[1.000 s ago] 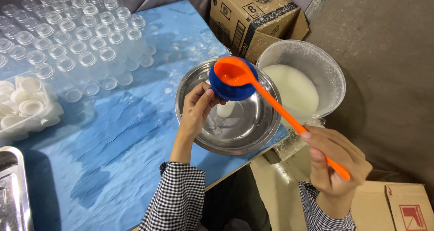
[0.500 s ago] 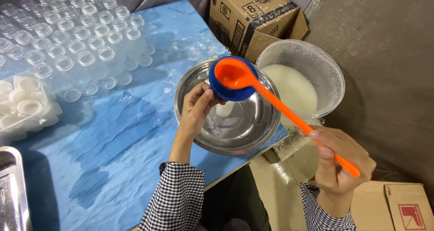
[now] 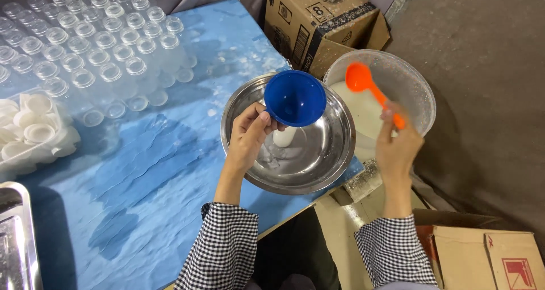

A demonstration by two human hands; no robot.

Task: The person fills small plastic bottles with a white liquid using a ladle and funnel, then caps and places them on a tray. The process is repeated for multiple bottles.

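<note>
My left hand (image 3: 250,135) holds a blue funnel (image 3: 294,97) by its rim, seated on a small clear bottle (image 3: 283,137) with white liquid in it. The bottle stands inside a steel bowl (image 3: 332,159) at the table's right edge. My right hand (image 3: 399,144) grips the handle of an orange ladle (image 3: 363,81). The ladle's cup hangs over a large clear tub (image 3: 417,94) of white liquid, to the right of the bowl.
Rows of several empty clear bottles (image 3: 91,46) fill the blue table's (image 3: 142,170) far left. White caps (image 3: 28,125) sit in a clear bag at left, a steel tray (image 3: 17,239) at lower left. Cardboard boxes (image 3: 318,23) stand behind the bowl and at lower right (image 3: 488,256).
The orange ladle has swung right, off the funnel and over the tub of white liquid. My right hand rose toward the tub. My left hand stays on the funnel.
</note>
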